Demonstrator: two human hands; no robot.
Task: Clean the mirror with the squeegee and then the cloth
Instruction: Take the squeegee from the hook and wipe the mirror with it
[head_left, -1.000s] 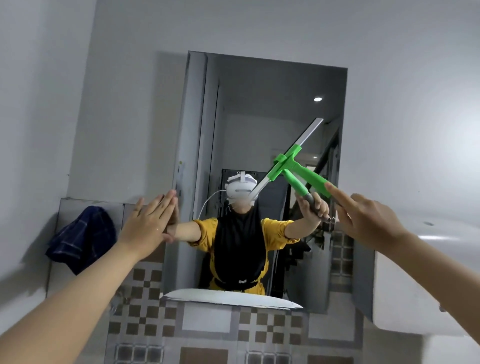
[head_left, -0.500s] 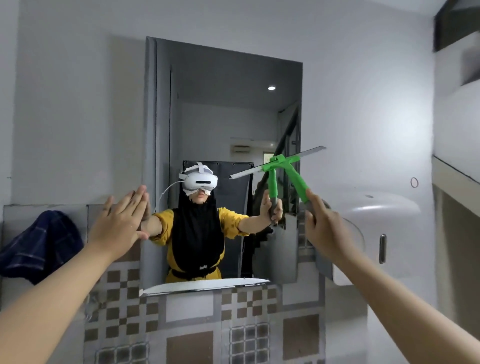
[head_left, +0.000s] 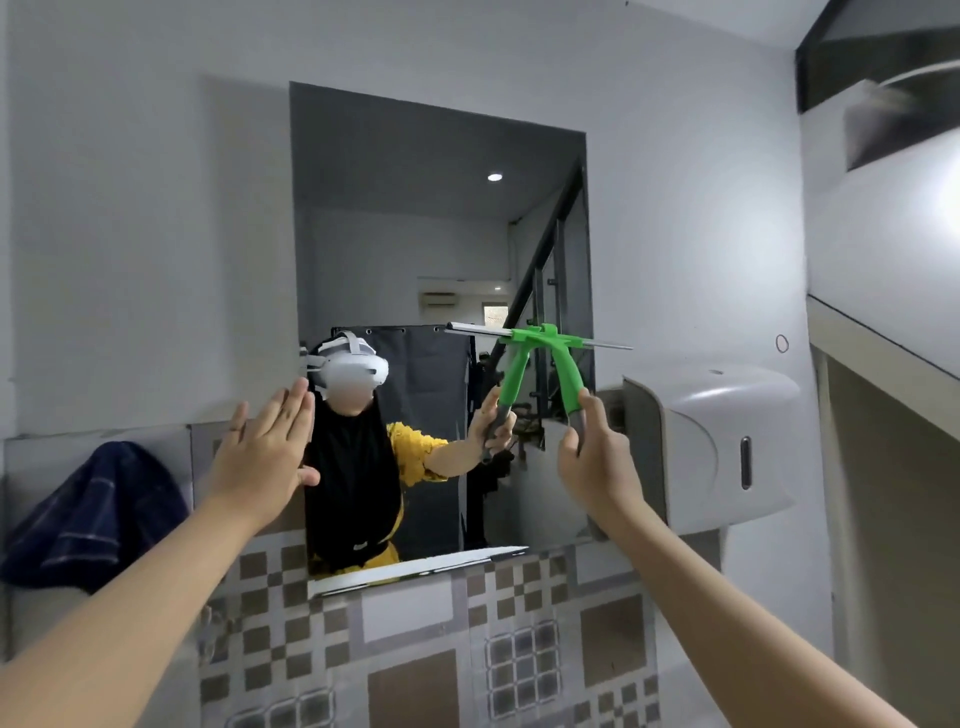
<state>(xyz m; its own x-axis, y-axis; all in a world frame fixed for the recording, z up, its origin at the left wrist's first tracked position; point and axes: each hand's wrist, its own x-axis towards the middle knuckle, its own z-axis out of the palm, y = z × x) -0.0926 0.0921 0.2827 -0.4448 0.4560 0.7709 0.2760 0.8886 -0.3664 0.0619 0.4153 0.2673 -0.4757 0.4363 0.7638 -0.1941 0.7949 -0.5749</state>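
The right hand (head_left: 597, 462) is clamped on the handle of the green squeegee (head_left: 563, 364), its blade level against the mirror (head_left: 415, 234) above the hand. The left hand (head_left: 265, 457) lies flat, fingers spread, on the mirror's left edge; the dark blue cloth (head_left: 88, 519) hangs on the wall well to its left.

Grey wall (head_left: 156, 234) with mirror (head_left: 405, 218), dark blue cloth (head_left: 88, 519), white dispenser (head_left: 727, 447).
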